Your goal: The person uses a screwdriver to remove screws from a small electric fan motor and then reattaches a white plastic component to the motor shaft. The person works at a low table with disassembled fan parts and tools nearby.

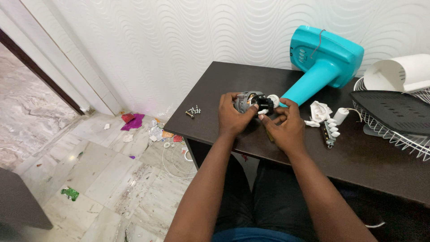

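Observation:
Both of my hands hold a small grey metal fan motor (pixel 247 101) with a black and white part at its right end, just above the dark table (pixel 358 157). My left hand (pixel 233 117) grips the motor body from the left. My right hand (pixel 283 126) pinches the white end piece from the right. Behind the motor lies the turquoise fan stand and base (pixel 324 60), tipped on its side against the wall.
A few loose screws (pixel 193 110) lie at the table's left edge. White plastic pieces, a white cylinder capacitor (pixel 340 115) and a switch strip (pixel 330 132) lie right of my hands. A wire fan guard (pixel 394 130), dark blade and white housing (pixel 398 74) fill the right. Litter covers the floor.

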